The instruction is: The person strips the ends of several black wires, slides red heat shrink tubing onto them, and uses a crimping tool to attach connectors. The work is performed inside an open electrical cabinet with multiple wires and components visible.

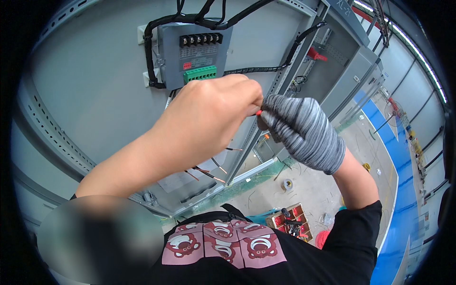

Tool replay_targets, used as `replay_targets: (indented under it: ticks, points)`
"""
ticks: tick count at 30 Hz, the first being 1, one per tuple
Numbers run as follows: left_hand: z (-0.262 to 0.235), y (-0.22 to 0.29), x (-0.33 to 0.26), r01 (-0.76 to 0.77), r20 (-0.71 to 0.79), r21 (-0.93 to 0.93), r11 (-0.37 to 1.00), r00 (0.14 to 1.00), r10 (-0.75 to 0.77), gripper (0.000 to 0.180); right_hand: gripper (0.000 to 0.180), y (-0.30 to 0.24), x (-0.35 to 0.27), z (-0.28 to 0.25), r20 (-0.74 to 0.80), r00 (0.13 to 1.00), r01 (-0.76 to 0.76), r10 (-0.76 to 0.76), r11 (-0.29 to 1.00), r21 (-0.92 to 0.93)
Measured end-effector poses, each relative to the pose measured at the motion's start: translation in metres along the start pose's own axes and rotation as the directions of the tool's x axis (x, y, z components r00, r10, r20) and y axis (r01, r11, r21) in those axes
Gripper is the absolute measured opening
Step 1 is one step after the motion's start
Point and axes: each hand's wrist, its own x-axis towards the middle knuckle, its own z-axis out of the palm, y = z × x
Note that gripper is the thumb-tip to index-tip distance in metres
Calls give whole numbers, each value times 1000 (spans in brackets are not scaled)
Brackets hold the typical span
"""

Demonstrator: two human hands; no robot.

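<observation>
So from my feed: left hand [209, 116] is bare, fingers curled in tight, and right hand [304, 133] wears a striped grey knit glove. The two meet fingertip to fingertip, pinching a small red-tipped piece [259, 112] between them. I think it's a wire end or ferrule, but it's mostly buried under the fingers so I can't tell for sure. Both hands are closed narrow around it, nothing spread open.

Just behind the left knuckles sits a grey module [194, 54] mounted on the cabinet's grey back panel [95, 85], with a black terminal strip [201, 39] across its top and a green connector block [200, 74] below it, nearly touching the hand in the view. Black corrugated conduit [151, 52] loops around the module's left side and top. Below the left wrist a few loose wires with bare copper ends [209, 173] stick out.

Further down, on the floor, there's a roll of tape [287, 184] and a box of red parts [290, 221].
</observation>
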Motion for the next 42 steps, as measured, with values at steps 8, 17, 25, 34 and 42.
replay_targets:
  ticks: [8, 17, 25, 34, 42]
  points:
    - [-8, -6, -3, 371, 158, -428, 824, 928, -336, 13, 17, -3, 2, 1, -82, 970, -190, 229, 924, 333]
    - [-9, 4, -5, 266, -158, -250, 931, 938, -310, 7, 27, 10, 20, 71, -310, 912, 76, 270, 631, 772]
    - [-28, 21, -8, 267, -304, 92, 959, 925, -229, 7, 19, 4, 42, 103, -391, 901, 186, 186, 650, 737]
    - [-4, 20, 0, 200, -227, 239, 950, 963, -146, 9, 14, 15, 28, 38, -539, 835, 270, -109, 935, 230]
    - [9, 5, -5, 103, -112, 148, 984, 990, -87, 6, 13, 35, 12, 8, -205, 945, 237, -255, 966, -108]
